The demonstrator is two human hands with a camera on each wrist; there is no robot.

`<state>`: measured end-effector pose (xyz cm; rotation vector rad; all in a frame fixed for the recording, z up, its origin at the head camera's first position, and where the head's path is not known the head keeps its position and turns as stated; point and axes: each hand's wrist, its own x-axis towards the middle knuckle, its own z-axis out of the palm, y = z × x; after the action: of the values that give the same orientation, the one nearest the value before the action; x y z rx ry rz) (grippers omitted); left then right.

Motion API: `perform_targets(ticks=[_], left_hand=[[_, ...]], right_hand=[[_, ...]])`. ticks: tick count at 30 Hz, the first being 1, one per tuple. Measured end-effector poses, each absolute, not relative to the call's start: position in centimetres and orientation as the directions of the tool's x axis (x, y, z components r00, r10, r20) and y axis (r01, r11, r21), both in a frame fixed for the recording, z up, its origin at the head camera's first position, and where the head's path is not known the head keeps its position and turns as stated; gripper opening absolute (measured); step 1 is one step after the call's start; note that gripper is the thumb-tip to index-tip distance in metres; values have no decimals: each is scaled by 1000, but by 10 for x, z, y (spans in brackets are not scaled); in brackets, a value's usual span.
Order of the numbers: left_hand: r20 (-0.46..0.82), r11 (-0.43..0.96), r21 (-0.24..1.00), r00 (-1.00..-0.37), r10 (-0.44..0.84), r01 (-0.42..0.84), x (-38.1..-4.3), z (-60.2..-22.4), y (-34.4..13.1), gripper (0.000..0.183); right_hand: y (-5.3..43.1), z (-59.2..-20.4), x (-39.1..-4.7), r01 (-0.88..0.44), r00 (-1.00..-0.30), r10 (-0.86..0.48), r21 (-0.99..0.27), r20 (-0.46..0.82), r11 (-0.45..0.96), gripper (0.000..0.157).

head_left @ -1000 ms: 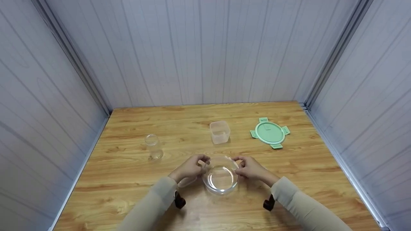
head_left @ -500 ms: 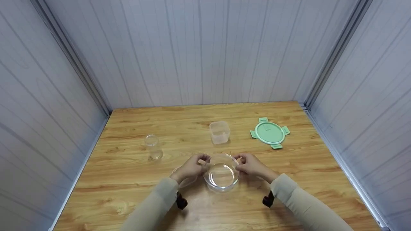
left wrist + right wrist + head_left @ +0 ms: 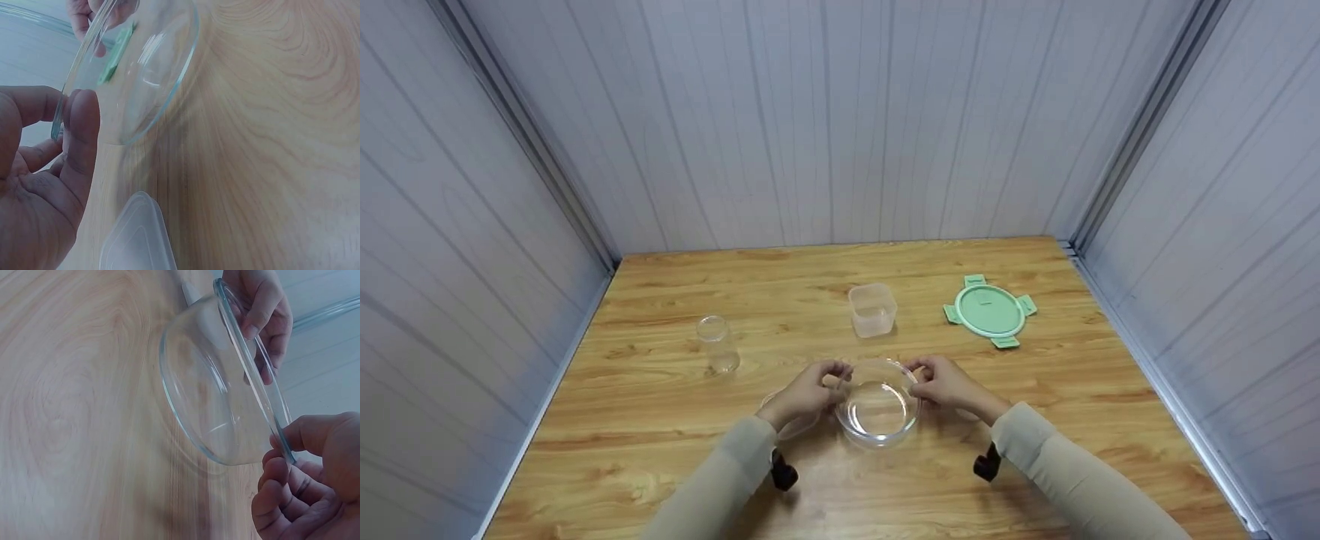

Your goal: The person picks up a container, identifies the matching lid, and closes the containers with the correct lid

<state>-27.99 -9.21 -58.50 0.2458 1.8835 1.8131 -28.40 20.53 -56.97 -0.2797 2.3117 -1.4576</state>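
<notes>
Between my two hands is a round clear glass bowl (image 3: pixel 877 409), its mouth facing up. My left hand (image 3: pixel 808 391) pinches the left side of the rim, and the left wrist view shows the thumb against the glass wall (image 3: pixel 129 73). On the opposite side, my right hand (image 3: pixel 952 391) pinches the rim between thumb and fingers, as the right wrist view confirms. The bowl is low over the tabletop; whether its base touches cannot be told. A translucent rounded-corner lid (image 3: pixel 140 239) lies partly hidden under my left wrist.
Beyond the bowl stands a translucent square container (image 3: pixel 873 310). A green round lid (image 3: pixel 991 310) with flaps folded out lies at the back right. To the left is a clear cylindrical glass jar (image 3: pixel 718 345). Pale panel walls bound the wooden table (image 3: pixel 660 465).
Both hands and the bowl shifted slightly away from the body in the first half second. Since then they have hardly moved. The grip on the rim is unchanged.
</notes>
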Motion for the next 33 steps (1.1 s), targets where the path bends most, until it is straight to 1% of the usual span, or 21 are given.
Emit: perform_targets(ticks=[5,10,12,19,26,33], left_hand=[[-240,59,968,-842,483,-242,-279,-584,-93,56],[-223,146,974,-839,496,-172,-281,-584,-95,56],[-221,160,974,-839,497,-161,-282,-584,-95,56],[-250,85,967,-840,481,-239,-281,-586,-94,54],[-256,87,966,-841,478,-245,-282,-586,-94,55],[-259,61,963,-843,472,-263,-280,-586,-93,54]], right_hand=[[209,-565,-285,-15,-900,-388,-875,-199,484,43],[217,-560,-289,-106,-906,-398,-832,-145,545,40],[220,-558,-290,-112,-910,-392,-828,-137,550,41],[229,-554,-294,-91,-925,-357,-839,-127,537,45],[239,-550,-299,-117,-941,-329,-833,-81,541,44],[246,-546,-304,-139,-950,-309,-819,-48,557,44]])
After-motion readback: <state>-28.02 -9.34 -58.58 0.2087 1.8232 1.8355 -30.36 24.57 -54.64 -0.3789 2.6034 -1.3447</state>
